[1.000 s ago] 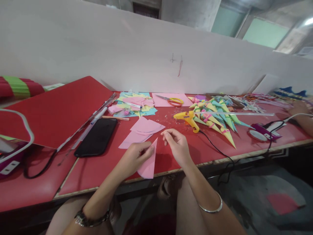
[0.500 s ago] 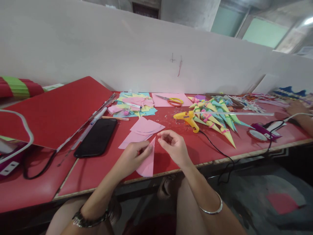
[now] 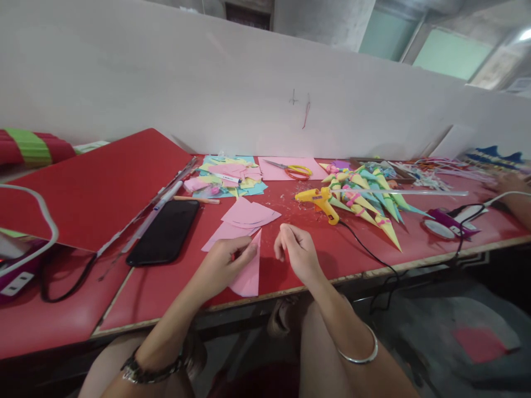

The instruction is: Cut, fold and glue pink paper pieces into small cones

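My left hand [image 3: 226,262] is closed on a pink piece of paper [image 3: 251,279] with a pointed tip, pinching it between thumb and fingers near the table's front edge. Just to the right, apart from this paper, my right hand [image 3: 299,254] has its thumb and fingertips pressed together; nothing shows in them. Behind my left hand lie several pink paper pieces [image 3: 251,214] with curved edges, overlapping one another. A yellow glue gun [image 3: 317,200] rests beyond my right hand, a clear glue stick reaching out of its back.
A black phone [image 3: 164,232] lies to the left beside a large red board [image 3: 103,188]. Paper scraps [image 3: 232,171], scissors [image 3: 292,169] and a heap of decorated paper cones [image 3: 373,193] lie farther back. The gun's black cord [image 3: 365,246] hangs over the edge. Another person's arm [image 3: 516,193] shows at far right.
My right hand has moved slightly right, away from the paper's tip, and its fingers have come together. My left hand still holds the pink paper, which has shifted slightly left.
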The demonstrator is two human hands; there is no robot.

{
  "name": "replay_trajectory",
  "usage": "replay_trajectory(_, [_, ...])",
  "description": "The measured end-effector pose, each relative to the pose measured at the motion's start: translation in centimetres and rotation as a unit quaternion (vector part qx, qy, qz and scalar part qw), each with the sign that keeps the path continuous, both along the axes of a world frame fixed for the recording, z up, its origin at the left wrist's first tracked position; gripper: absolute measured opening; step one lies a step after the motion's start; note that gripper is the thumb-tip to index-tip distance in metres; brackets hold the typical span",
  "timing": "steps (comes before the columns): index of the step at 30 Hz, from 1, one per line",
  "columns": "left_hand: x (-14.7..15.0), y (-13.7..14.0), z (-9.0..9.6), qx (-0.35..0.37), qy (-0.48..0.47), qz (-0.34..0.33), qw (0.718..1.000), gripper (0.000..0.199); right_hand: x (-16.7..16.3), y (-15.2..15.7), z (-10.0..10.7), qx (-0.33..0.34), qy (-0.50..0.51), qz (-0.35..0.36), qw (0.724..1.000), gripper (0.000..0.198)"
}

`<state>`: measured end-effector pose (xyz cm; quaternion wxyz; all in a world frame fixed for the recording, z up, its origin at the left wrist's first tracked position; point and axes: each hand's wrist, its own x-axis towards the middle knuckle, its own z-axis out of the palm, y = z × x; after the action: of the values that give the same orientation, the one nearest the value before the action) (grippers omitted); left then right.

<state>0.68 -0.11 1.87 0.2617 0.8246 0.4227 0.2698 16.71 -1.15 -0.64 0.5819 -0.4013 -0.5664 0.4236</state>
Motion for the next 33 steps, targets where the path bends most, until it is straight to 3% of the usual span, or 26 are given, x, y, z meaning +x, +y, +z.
replay_trajectory(9, [0.17, 0.07, -0.11, -0.007, -0.021, 0.011, 1.000, 0.032, -0.11, 0.17, 0.07, -0.023, -0.029, -0.007, 0.999, 0.013])
replay_trajectory(19, [0.12, 0.17, -0.12, -0.025, -0.040, 0.009, 0.999, 0.032, -0.13, 0.23, -0.35, 0.000, -0.055, -0.037, 0.998, 0.039])
replay_trajectory(22, [0.15, 0.14, -0.13, -0.039, -0.043, 0.005, 0.998, 0.032, -0.18, 0.34, -0.42, 0.006, -0.059, -0.056, 0.997, 0.016])
replay_trajectory(23, [0.16, 0.14, -0.15, -0.044, -0.044, 0.004, 0.998, 0.032, -0.22, 0.36, -0.42, 0.006, -0.054, -0.053, 0.997, 0.010])
replay_trajectory(27, [0.26, 0.17, -0.30, -0.062, -0.054, -0.005, 0.997, 0.028, -0.52, 0.34, -0.30, -0.003, -0.030, -0.005, 1.000, 0.016])
replay_trajectory(33, [0.44, 0.17, -0.84, -0.077, -0.023, -0.032, 0.996, 0.025, -0.71, 0.16, -0.01, 0.004, -0.081, 0.023, 0.996, 0.007])
